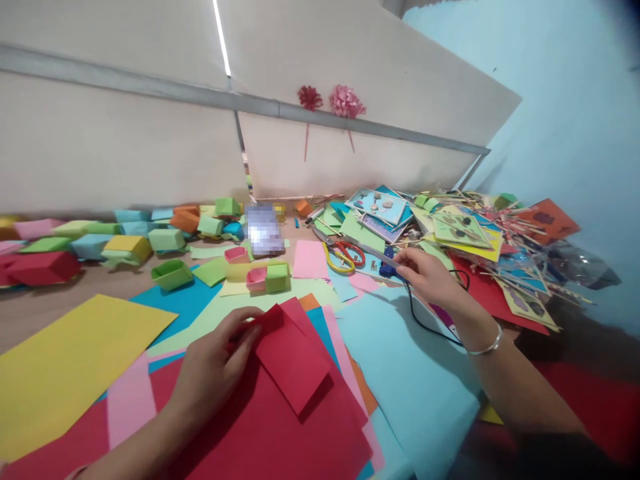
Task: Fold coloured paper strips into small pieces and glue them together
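Observation:
My left hand point(220, 367) is closed on a small folded piece of red paper point(295, 367), gripping its upper left corner above larger red sheets point(260, 440). My right hand point(425, 273) reaches to the back right, its thumb and fingers pinched on the near end of a thin grey strip that looks like a metal ruler point(376, 253). Just beneath those fingertips lies a blue tool point(387, 268) with a black cord, partly hidden. Left of it rest scissors with red handles point(353, 253) and scissors with yellow handles point(340, 268).
Folded paper boxes point(127, 250) line the back left. A blurred, bright-screened device point(264, 230) leans there. Yellow paper point(85, 360) lies left, light blue paper point(410, 360) right. Cards and sticks point(465, 230) pile up at the right. Two paper flowers point(346, 101) hang behind.

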Demonstrator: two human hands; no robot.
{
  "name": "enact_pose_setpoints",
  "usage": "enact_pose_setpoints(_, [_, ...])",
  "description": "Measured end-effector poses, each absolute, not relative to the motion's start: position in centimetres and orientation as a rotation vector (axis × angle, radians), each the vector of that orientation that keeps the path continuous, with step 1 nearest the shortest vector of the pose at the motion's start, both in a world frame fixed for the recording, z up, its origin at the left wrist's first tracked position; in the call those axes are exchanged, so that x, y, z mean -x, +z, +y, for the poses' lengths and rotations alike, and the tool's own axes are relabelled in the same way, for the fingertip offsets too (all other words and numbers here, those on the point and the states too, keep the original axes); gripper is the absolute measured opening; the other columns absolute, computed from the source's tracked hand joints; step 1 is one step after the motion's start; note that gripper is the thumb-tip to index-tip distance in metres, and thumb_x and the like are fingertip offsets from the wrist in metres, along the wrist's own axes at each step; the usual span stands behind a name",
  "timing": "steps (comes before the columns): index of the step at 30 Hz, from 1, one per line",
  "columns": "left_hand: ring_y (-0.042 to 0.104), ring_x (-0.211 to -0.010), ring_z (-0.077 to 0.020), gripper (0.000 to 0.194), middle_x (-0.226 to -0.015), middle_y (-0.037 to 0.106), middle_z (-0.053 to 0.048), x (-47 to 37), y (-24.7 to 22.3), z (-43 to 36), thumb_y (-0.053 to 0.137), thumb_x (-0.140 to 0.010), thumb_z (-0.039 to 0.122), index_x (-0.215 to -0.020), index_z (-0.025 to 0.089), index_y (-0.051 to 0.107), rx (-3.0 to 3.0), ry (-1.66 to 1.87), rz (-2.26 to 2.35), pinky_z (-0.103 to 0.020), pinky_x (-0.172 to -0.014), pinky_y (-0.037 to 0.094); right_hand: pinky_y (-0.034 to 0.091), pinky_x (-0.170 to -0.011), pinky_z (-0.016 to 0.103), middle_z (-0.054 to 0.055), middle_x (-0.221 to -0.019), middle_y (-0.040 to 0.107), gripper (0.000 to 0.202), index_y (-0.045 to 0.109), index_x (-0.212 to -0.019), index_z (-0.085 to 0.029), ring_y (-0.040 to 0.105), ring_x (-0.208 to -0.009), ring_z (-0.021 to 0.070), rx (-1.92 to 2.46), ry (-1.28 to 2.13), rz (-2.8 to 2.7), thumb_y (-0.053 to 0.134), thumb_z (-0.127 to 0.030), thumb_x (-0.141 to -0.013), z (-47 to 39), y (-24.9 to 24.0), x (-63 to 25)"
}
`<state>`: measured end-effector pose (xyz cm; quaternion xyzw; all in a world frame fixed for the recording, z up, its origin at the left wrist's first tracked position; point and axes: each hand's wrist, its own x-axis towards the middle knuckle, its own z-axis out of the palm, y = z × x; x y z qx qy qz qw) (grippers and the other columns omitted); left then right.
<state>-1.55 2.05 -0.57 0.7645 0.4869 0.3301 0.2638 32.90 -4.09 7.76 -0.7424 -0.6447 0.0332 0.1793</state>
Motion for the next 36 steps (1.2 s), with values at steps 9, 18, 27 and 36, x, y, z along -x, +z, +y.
enact_pose_setpoints(9, [0.065,-0.056,-0.0210,0.017,-0.065,0.069,0.000,1.6,-0.4,2.3,0.047,-0.080,0.042,-0.080,0.027,0.053,-2.037,0.932,1.470,-0.030,-0.052,0.048,0.043,-0.068,0.027,0.003,-0.088,0.064,0.017,0.057,-0.098,-0.019,0.057,-0.075,0.0161,1.812,0.434,-1.909,0.042,-0.024,-0.090,-4.5,6.0,-30.2])
enact_pose_setpoints(18, [0.066,-0.067,-0.0224,0.016,-0.074,0.068,-0.002,1.5,0.3,2.3,0.050,-0.077,0.042,-0.080,0.026,0.052,-1.944,1.046,1.542,-0.035,-0.063,0.053,0.041,-0.064,0.024,0.000,-0.072,0.060,0.017,0.059,-0.087,-0.018,0.053,-0.065,0.0129,1.564,0.761,-2.037,0.043,-0.022,-0.093,-3.5,3.7,-29.3])
enact_pose_setpoints(27, [0.066,-0.062,-0.0218,0.019,-0.071,0.068,0.000,1.3,0.6,2.4,0.051,-0.076,0.043,-0.083,0.026,0.053,-1.880,0.969,1.671,-0.033,-0.059,0.050,0.044,-0.073,0.028,0.006,-0.079,0.065,0.024,0.061,-0.080,-0.017,0.057,-0.076,0.0171,1.510,0.715,-2.097,0.045,-0.027,-0.095,-3.7,3.4,-29.6])
enact_pose_setpoints(36, [0.065,-0.059,-0.0216,0.018,-0.067,0.067,0.000,1.4,0.8,2.2,0.050,-0.079,0.042,-0.086,0.026,0.052,-1.866,0.893,1.729,-0.032,-0.057,0.048,0.047,-0.076,0.028,0.005,-0.088,0.070,0.021,0.068,-0.090,-0.018,0.063,-0.082,0.0168,1.578,0.652,-2.016,0.047,-0.019,-0.091,-4.1,4.0,-29.9])
